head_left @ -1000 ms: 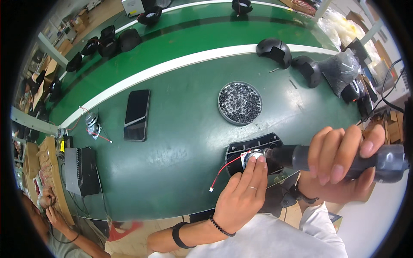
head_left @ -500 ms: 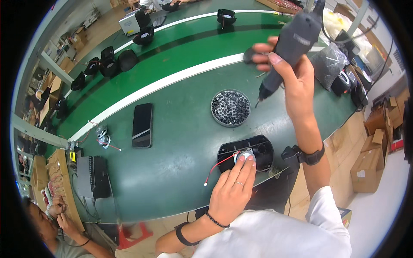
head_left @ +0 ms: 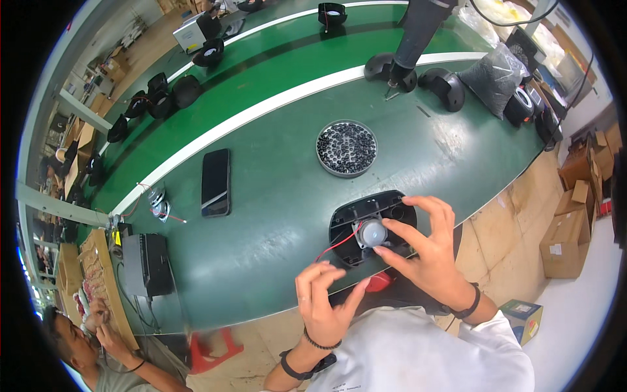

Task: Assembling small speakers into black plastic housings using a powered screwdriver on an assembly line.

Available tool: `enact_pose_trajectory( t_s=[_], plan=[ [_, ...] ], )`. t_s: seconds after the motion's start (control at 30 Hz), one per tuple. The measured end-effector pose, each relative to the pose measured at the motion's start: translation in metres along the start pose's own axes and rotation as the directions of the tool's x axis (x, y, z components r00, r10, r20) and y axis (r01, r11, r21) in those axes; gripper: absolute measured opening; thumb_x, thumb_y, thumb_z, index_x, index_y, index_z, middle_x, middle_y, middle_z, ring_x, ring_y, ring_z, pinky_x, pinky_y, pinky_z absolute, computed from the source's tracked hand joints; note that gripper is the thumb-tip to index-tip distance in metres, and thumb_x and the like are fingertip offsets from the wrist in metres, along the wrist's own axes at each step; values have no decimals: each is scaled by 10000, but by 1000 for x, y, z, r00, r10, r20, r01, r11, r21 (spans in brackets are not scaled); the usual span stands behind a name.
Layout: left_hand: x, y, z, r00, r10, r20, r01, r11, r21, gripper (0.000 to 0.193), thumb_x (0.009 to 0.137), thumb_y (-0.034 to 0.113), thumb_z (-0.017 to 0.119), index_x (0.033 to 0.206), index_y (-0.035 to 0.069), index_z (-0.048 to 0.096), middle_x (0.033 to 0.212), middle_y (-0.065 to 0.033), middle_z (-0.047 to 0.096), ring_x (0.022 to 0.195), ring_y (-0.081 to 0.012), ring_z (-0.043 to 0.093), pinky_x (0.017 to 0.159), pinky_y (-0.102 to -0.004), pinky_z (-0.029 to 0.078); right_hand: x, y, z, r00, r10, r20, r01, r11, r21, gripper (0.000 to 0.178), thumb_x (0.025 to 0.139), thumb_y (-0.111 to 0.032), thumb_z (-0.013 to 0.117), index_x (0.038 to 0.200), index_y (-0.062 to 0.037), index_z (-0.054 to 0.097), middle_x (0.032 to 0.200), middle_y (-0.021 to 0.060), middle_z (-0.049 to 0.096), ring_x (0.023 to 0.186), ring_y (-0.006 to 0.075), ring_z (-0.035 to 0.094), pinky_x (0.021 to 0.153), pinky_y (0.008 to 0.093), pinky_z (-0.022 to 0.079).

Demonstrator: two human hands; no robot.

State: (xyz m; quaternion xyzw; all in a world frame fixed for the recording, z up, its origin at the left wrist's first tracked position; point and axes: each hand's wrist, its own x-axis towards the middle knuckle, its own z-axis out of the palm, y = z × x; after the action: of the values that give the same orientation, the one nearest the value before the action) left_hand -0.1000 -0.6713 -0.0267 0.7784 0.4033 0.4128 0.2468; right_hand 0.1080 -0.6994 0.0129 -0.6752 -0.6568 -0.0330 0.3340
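The right hand (head_left: 428, 251) is resting on a black oval housing (head_left: 372, 225) that is lying at the near edge of the green bench (head_left: 274, 215), just in front of the person's body, where both hands can reach it without stretching. The fingers (head_left: 434, 208) are spreading over the far rim of the housing while the thumb and forefinger are closing around the small grey round part (head_left: 372, 232) in its middle, seemingly pinning the shell down and keeping that part seated at once. A red wire (head_left: 336, 243) is trailing out of the housing toward the left hand (head_left: 323, 304), which is hovering just off the near edge of the bench, apart from the housing, with its fingertips drawn together in a loose pinch; whether something tiny is sitting between them cannot be told. Just beyond the right hand, a round tray (head_left: 347, 148) of small dark pieces is sitting within easy reach, likely so that one can be picked up at a time. Farther off past the tray, a dark power driver (head_left: 418, 32) is hanging tip-down over the bench beside other black housings (head_left: 444, 88), free of both hands. To the left of the hands, a phone (head_left: 215, 181) is lying flat and out of the way, and well beyond it a grey box (head_left: 147, 264) is standing at the bench edge, near where another person (head_left: 85, 349) is working.
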Motion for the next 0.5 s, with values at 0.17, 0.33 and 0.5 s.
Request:
enact_pose_trajectory(
  t_s=[0.17,0.33,0.5],
  plan=[
    [13,-10,16,988,-153,0,153,987,-43,835,678,219,965,1313,-24,480,1284,-193,520,1134,-331,585,940,-412,520,5,4,6,999,45,4,-45,999,25,501,638,-184,906,1102,-116,732,1329,142,563,1190,367,525,971,470,427],
    [42,-23,27,970,-106,218,167,945,-283,1157,709,246,945,1558,-61,222,1538,-251,400,1376,-351,492,1115,-451,442,7,7,6,999,-30,23,30,1000,-4,479,643,-217,905,1070,-89,730,1322,150,568,1192,378,522,970,472,434],
    [50,-25,31,956,-126,265,215,917,-337,1034,730,157,903,1539,-69,299,1574,-258,385,1409,-416,455,1131,-457,426,10,9,10,999,-30,19,30,1000,-1,457,657,-215,899,1046,-60,718,1333,153,567,1195,380,520,974,475,436]
  ],
)
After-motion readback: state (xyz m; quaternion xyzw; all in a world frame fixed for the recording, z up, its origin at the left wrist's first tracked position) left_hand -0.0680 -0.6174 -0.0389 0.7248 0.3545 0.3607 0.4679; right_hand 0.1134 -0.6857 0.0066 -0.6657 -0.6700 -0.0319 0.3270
